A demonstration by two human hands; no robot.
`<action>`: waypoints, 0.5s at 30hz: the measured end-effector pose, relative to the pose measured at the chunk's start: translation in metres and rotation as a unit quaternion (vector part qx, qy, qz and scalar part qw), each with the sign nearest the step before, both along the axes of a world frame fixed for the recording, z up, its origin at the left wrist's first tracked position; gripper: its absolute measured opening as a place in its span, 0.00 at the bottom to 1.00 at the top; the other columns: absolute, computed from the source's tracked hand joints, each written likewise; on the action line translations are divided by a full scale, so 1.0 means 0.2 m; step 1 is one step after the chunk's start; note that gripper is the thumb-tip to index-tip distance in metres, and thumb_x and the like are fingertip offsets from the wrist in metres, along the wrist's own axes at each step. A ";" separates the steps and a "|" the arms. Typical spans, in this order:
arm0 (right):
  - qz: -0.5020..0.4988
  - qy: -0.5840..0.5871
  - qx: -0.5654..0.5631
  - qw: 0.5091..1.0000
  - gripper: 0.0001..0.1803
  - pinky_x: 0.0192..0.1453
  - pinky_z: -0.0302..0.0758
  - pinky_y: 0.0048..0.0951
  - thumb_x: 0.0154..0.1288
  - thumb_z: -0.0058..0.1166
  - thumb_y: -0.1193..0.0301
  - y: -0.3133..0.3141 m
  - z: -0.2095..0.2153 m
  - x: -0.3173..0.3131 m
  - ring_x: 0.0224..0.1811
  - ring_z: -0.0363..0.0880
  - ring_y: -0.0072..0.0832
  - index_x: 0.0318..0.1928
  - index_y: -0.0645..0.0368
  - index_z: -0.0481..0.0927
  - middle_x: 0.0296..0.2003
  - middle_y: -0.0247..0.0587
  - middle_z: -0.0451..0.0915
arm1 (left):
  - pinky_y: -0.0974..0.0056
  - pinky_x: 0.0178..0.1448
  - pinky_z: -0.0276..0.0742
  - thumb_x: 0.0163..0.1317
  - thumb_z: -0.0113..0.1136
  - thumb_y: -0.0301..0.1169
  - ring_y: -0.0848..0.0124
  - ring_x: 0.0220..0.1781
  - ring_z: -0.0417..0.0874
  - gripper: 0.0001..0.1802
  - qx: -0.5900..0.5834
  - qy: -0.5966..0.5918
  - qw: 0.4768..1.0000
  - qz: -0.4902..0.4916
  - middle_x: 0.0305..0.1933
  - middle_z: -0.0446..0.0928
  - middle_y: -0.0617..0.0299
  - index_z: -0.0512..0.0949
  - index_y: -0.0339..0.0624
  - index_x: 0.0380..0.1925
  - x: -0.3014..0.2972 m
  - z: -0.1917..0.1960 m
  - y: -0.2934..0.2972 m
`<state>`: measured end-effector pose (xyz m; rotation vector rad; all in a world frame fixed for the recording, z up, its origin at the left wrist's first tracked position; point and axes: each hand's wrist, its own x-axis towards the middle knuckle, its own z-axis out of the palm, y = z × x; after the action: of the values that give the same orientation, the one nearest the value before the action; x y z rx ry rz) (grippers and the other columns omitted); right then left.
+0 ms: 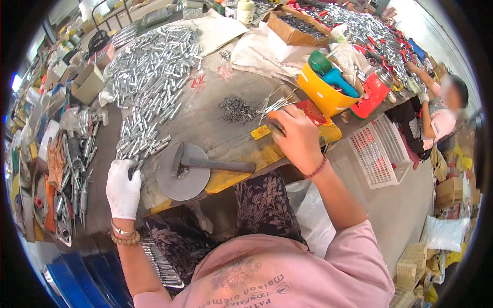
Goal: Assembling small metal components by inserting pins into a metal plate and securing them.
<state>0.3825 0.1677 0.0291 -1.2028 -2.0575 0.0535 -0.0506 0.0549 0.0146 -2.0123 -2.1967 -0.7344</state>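
Gloved left hand (123, 190): is resting at the pile's near end, thumb and fingertips close together; cannot tell whether they are gripping a piece.
Silver metal pieces (154, 77): are lying heaped on the table beyond that hand.
Round plate (191, 189): is bearing the hammer (218, 164), its handle pointing right.
Dark small pieces (237, 110): are sitting beside thin rods (277, 101).
Bare right hand (298, 136): is hovering near the rods, fingers curled; cannot tell whether they are holding anything.

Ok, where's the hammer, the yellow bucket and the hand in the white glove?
Hammer (218, 164): head view, on its handle.
Yellow bucket (322, 95): head view, on its outer wall.
White-gloved left hand (123, 189): head view, on the back of the glove.
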 end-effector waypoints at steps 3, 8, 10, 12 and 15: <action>-0.034 -0.083 0.075 0.993 0.12 0.47 0.86 0.45 0.60 0.66 0.77 0.17 -0.06 -0.04 0.45 0.88 0.46 0.45 0.56 0.85 0.41 0.44 0.82 | 0.52 0.62 0.79 0.63 0.75 0.31 0.51 0.54 0.84 0.15 -0.014 -0.032 0.999 0.037 0.49 0.82 0.50 0.84 0.37 0.46 0.00 0.02 -0.04; 0.018 -0.170 0.018 0.985 0.11 0.46 0.86 0.46 0.59 0.63 0.76 0.25 -0.11 -0.09 0.48 0.87 0.45 0.43 0.55 0.82 0.41 0.42 0.81 | 0.54 0.60 0.78 0.61 0.75 0.24 0.53 0.51 0.82 0.12 -0.016 -0.076 0.997 0.028 0.46 0.79 0.51 0.81 0.34 0.41 -0.07 -0.03 -0.02; 0.039 -0.152 0.008 0.988 0.12 0.46 0.85 0.48 0.59 0.64 0.77 0.24 -0.09 -0.08 0.47 0.87 0.45 0.45 0.55 0.81 0.41 0.42 0.81 | 0.53 0.59 0.77 0.61 0.73 0.22 0.53 0.50 0.81 0.11 -0.001 -0.081 0.996 0.023 0.44 0.79 0.51 0.80 0.33 0.40 -0.10 -0.05 -0.04; 0.042 -0.118 -0.035 0.992 0.12 0.50 0.85 0.47 0.58 0.69 0.73 0.16 -0.02 -0.10 0.49 0.88 0.45 0.43 0.55 0.82 0.42 0.43 0.83 | 0.55 0.59 0.78 0.63 0.72 0.21 0.55 0.49 0.82 0.09 0.026 -0.083 0.996 0.029 0.44 0.80 0.51 0.81 0.33 0.40 -0.06 -0.05 -0.09; 0.094 -0.033 -0.047 0.994 0.16 0.53 0.83 0.46 0.55 0.71 0.75 0.07 0.01 -0.13 0.49 0.87 0.46 0.45 0.55 0.83 0.42 0.42 0.84 | 0.54 0.57 0.80 0.65 0.74 0.27 0.54 0.48 0.83 0.10 0.068 -0.125 0.990 -0.013 0.45 0.81 0.51 0.83 0.35 0.41 -0.01 -0.02 -0.12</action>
<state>0.3569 0.1811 0.0319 -1.0745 -2.2437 0.2044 -0.0527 0.0304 0.0110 -1.9807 -2.1777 -1.1652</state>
